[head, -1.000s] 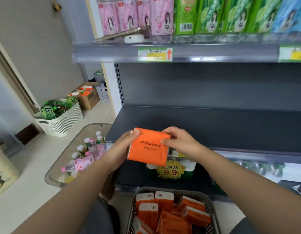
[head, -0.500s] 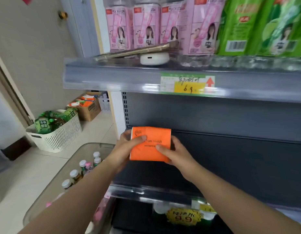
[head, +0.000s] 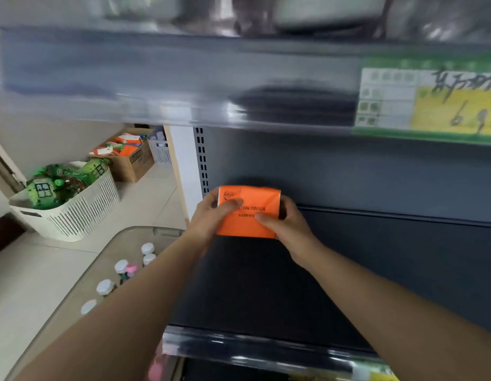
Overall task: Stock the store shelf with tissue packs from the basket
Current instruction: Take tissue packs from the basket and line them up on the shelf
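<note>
Pack: one orange tissue pack [head: 248, 211] is held upright deep in the left rear corner of the dark shelf [head: 266, 284], near the back wall; I can't tell if its bottom edge touches the shelf board
Left hand: the left hand [head: 211, 215] grips the pack's left edge, thumb across the front
Right hand: the right hand [head: 291, 226] pinches the lower right corner, thumb on the front
Done so far: I'd say very little, as no other pack shows on the part of the shelf I can see
Left to do: set this one down, let go, then bring the rest
Basket: out of sight, so how many remain is anyone's guess
Nearby: a white crate of green bottles [head: 65, 204] and a cardboard box [head: 131, 163] on the floor to the left
</note>
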`<state>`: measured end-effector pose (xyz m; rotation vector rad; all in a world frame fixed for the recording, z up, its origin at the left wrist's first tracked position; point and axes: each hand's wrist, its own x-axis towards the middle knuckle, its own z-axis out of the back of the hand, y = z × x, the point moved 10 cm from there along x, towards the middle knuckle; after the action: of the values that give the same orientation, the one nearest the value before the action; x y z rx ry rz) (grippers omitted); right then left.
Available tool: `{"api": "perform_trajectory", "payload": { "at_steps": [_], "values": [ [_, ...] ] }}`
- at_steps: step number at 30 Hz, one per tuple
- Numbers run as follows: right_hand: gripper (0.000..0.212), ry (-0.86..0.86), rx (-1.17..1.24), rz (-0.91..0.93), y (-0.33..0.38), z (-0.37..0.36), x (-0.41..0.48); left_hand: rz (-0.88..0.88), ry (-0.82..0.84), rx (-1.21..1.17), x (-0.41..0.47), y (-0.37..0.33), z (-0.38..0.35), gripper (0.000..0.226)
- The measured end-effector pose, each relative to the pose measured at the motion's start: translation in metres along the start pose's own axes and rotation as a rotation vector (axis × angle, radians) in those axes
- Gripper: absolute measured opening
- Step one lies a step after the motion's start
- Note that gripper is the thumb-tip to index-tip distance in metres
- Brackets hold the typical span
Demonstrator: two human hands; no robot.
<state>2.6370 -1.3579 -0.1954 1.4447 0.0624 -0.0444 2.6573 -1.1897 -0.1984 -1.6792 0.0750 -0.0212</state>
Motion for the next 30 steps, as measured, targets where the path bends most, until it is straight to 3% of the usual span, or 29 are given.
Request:
{"api": "perform_trajectory", "payload": {
  "at_steps": [2, 13, 30],
  "values": [
    [0.065, -0.009, -0.009, -0.002, -0.005, -0.006, 0.012, 0.011, -0.016, -0.006, 0.014, 0.007, 0.007, 0.066],
    [0.066, -0.054, -0.028, 0.006, -0.016, -0.016, 0.059, 0.011, 0.036, -0.035, 0.065, 0.027, 0.008, 0.037],
    [0.069, -0.040, -0.107, -0.006, -0.028, -0.027, 0.073, 0.025, 0.042, 0.011, 0.073, 0.036, 0.009, 0.053]
  ]
}}
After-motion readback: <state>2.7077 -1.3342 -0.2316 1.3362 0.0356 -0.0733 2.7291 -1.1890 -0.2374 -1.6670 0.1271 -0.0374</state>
